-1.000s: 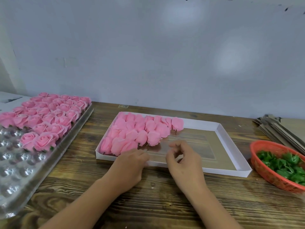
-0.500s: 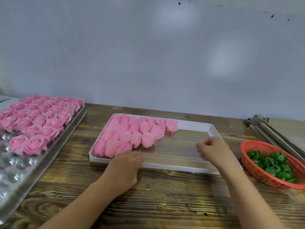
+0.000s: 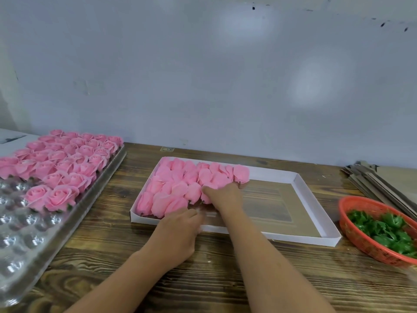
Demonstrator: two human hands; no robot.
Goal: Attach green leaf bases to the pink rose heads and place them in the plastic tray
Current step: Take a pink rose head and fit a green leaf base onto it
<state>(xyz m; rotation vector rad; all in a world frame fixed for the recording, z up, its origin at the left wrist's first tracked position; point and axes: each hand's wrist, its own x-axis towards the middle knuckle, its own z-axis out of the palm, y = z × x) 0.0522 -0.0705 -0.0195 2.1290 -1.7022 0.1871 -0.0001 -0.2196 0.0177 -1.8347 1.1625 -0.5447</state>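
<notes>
Fingers of the right hand (image 3: 222,195) curl round a pink rose head (image 3: 208,194) among those filling the white box's (image 3: 311,199) left half, its right half bare, while the left hand (image 3: 178,233) rests loosely curled on the near rim, the plastic tray (image 3: 27,242) far left, the leaf basket (image 3: 381,229) right.

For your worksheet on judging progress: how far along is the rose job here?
Done: the far half of the plastic tray holds finished roses. In hand: the right hand reaches among the bare rose heads in the white box; the left hand rests at its edge. Left: these heads, the leaf bases, empty tray cups.
</notes>
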